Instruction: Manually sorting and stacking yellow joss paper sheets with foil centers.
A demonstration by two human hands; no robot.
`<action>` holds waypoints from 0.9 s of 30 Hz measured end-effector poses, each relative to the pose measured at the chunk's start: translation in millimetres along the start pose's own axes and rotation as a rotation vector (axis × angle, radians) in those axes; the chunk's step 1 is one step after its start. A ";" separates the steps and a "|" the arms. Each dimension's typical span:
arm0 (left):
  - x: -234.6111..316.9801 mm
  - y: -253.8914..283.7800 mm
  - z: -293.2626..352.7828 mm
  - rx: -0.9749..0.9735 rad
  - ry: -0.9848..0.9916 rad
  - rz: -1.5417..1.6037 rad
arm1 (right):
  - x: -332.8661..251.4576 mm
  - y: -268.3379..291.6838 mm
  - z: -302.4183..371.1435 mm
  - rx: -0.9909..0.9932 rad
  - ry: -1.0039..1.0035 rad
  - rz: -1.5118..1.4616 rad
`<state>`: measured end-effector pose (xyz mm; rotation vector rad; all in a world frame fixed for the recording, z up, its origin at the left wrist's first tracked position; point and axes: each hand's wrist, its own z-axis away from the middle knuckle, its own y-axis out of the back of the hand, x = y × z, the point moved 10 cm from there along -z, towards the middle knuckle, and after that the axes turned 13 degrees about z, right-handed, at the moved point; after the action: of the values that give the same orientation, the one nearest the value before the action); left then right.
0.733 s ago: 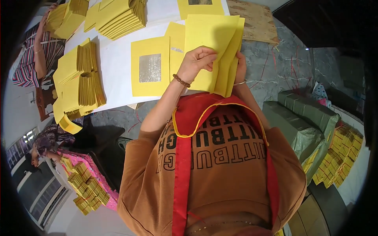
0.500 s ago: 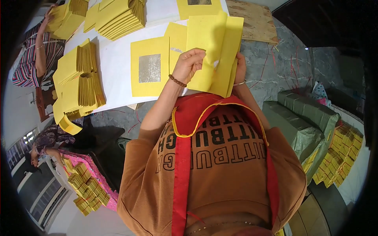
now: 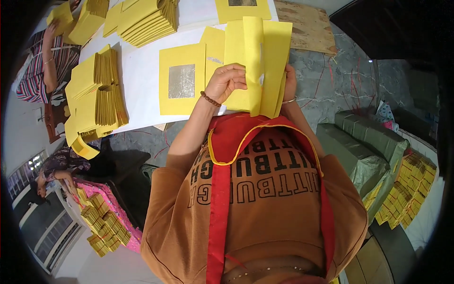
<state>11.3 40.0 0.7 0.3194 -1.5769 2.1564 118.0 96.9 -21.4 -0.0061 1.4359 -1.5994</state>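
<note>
Upright before me at the table's near edge are yellow paper sheets (image 3: 276, 61), a rolled fold running down their middle. My left hand (image 3: 228, 84), with a brown bead bracelet at the wrist, is closed on the left side of that fold, thumb and fingers together. Partly hidden behind the right edge, my right hand (image 3: 291, 81) grips the same paper. Left of my left hand lies a flat yellow sheet with a silver square (image 3: 181, 81). Another yellow sheet (image 3: 215, 43) pokes out between it and the held paper.
Stacks of folded yellow paper (image 3: 101, 90) line the white table (image 3: 142, 71); a larger stack (image 3: 149, 23) stands farther back. Two people work at the left, one handling yellow paper (image 3: 60, 19). Green wrapped bundles (image 3: 352, 142) and tied yellow bundles (image 3: 402, 189) sit at the right.
The fold in the held paper has moved slightly left and looks flatter, so more of the right panel shows. Both hands keep their hold. The person at far left has shifted a hand and paper.
</note>
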 end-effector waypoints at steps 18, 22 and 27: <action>-4.8 -26.5 1.1 -0.066 0.050 -0.132 | -3.3 -29.5 6.6 -0.194 -0.038 -0.064; -5.9 -31.1 0.7 -0.070 0.057 -0.112 | -1.8 -21.1 4.4 -0.166 -0.030 -0.047; -4.3 -28.2 2.7 -0.080 0.046 -0.136 | -5.1 -22.5 5.7 -0.138 -0.022 0.010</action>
<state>28.4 43.5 23.5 0.3387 -1.5641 1.9796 110.1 92.5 0.5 -0.0966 1.5244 -1.4845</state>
